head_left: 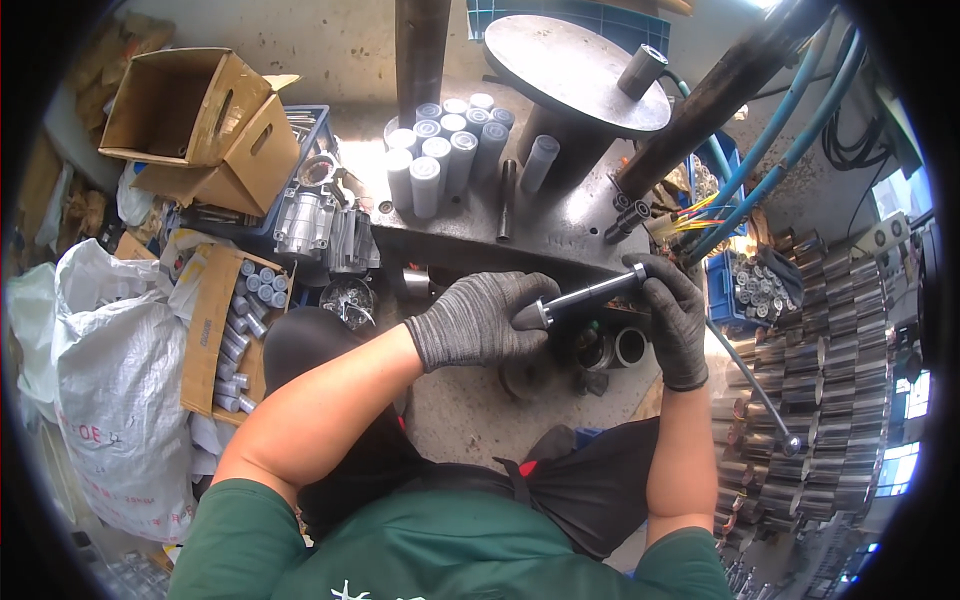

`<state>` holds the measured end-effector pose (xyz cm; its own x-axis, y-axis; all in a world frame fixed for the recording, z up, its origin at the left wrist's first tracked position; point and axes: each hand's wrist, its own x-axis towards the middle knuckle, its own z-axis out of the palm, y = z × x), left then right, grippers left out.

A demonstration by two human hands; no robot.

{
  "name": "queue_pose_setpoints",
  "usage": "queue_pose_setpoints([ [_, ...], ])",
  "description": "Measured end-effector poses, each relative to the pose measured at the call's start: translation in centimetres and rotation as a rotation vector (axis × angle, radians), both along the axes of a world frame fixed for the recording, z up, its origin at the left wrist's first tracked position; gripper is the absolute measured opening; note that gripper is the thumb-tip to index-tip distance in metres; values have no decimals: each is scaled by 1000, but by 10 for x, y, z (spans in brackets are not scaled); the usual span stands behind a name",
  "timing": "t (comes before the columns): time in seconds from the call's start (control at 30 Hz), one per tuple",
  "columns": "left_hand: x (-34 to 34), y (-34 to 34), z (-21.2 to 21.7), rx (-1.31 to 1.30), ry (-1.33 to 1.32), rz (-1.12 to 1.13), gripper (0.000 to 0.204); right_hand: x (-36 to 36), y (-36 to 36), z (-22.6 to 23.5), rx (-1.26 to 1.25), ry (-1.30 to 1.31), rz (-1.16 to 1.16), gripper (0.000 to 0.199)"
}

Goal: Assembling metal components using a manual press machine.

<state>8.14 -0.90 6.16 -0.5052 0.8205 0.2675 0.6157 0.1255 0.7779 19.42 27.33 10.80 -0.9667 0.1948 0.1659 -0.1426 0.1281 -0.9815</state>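
Note:
A slim metal rod (592,292) with a wider collar at each end is held between my two hands, over the near edge of the press bed. My left hand (478,320), in a grey knit glove, closes round its left end. At the higher right end, the gloved fingers of my right hand (672,318) grip near the collar. On the metal bed (450,228) ahead, several grey capped cylinders (463,155) stand upright in a cluster. One more cylinder (540,163) stands apart, beside a dark metal bar (507,200).
A round steel plate (570,70) on a thick post stands behind the bed. Cardboard boxes (250,150), a carton of cylinders (215,335) and a white sack (115,400) are at left. A ball-ended lever (755,385) and stacked metal tubes (800,380) are at right.

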Motion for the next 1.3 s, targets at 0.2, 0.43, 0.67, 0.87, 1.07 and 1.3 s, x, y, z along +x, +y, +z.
queue_pose_setpoints([
  [0.2, -5, -11, 8, -270, 207, -60, 58, 24, 20, 3, 41, -307, 86, 54],
  [0.43, -3, -16, 8, -282, 282, -191, 59, 41, 15, -3, 60, -456, 170, 49],
  [0.67, 1, -19, 4, -352, 212, -258, 61, 53, 10, -17, 250, -193, 337, 46],
  [0.87, 1, -21, -7, -295, 142, -301, 57, 56, 12, -35, 181, -213, 360, 45],
  [1.07, 3, -21, -9, -276, 4, -299, 56, 62, 10, -41, 96, -217, 272, 47],
  [1.3, 7, -23, -6, -260, 26, -310, 55, 66, 9, -39, 38, -245, 305, 50],
])
